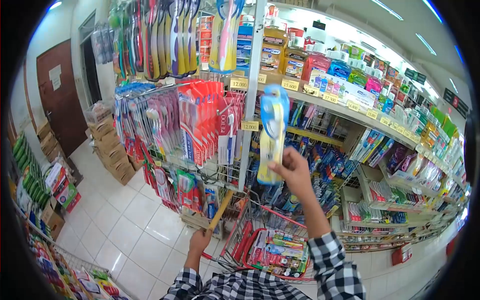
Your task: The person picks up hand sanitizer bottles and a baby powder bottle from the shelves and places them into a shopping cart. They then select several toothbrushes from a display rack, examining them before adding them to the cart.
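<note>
My right hand [295,172] is raised in front of the shelves, its thumb and fingers pinching the lower end of a packaged toothbrush [272,132]. The pack is upright, blue at the top and yellow lower down. Low on the left, my left hand [200,241] is wrapped round a wooden stick [221,210] that slants up towards the rack's corner. Beneath my hands stands a shopping cart [235,237] with a red basket [246,260] in it. Several packaged toothbrushes [277,247] and other packs lie in that basket.
Hanging toothbrush packs [200,125] fill the end rack on the left. Mouthwash bottles [315,65] line the upper shelf [345,105], with price tags along its edge. Cardboard boxes [112,150] are stacked on the tiled floor [130,230] near a brown door [62,95].
</note>
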`<state>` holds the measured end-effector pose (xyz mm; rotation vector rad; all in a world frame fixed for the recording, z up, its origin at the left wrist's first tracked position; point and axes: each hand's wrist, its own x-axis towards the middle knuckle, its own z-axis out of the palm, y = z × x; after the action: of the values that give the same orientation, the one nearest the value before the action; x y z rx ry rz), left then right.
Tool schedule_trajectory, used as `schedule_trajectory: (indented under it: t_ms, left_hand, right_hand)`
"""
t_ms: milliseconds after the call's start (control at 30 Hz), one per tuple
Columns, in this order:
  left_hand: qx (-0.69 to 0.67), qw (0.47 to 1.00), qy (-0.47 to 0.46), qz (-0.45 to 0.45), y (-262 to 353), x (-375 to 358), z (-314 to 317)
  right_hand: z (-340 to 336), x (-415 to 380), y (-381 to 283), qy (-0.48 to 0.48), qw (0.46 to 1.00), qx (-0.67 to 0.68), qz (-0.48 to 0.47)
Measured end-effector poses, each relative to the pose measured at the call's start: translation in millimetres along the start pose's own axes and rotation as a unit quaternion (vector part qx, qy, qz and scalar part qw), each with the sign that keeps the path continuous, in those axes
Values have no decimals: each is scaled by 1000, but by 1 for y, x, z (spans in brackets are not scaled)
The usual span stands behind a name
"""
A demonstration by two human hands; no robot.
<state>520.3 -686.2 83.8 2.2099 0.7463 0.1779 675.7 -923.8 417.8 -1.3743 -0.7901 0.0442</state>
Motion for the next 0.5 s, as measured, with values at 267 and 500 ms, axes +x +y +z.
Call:
schedule_trajectory:
  t_ms: [267, 500]
  left_hand:
    - [-1, 1000, 8, 4, 2, -4, -3]
    - [-37, 999, 27, 27, -8, -3, 1]
  right_hand:
    - [20, 100, -108, -73, 983, -73, -152]
    - [49, 123, -153, -88, 971, -67, -212]
